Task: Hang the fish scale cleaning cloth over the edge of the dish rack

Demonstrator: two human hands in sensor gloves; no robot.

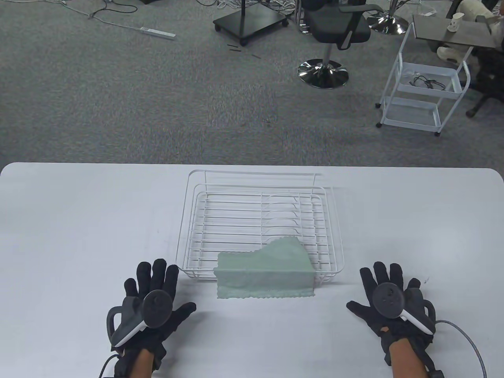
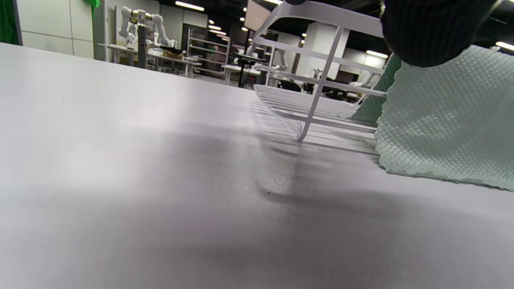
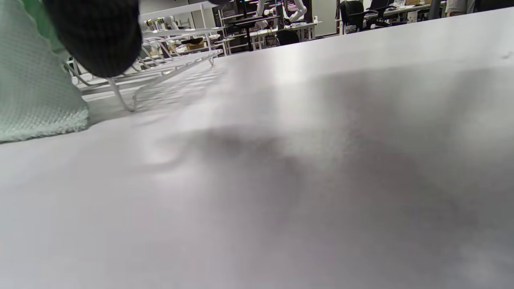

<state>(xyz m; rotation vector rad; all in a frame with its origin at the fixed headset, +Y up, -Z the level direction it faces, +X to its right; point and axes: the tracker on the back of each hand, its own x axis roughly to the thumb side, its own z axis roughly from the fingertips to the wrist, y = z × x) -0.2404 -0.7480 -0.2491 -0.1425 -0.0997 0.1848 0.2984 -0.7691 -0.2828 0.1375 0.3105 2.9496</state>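
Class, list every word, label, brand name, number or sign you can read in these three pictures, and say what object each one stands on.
None can be read.
The cloth, dish rack and table show no print.
The trackers on the left hand and right hand show no legible marks.
Background objects are too small or blurred to tell.

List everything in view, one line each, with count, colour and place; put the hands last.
Pale green textured cleaning cloth: one, green, draped over the rack's near edge, its lower hem on the table.
White wire dish rack: one, white, table centre.
White table: one, white, foreground.
Black swivel chair: one, black, on the grey carpet behind.
White trolley: one, white, far right.
Left hand: one, black glove, flat on the table left of the cloth.
Right hand: one, black glove, flat on the right.
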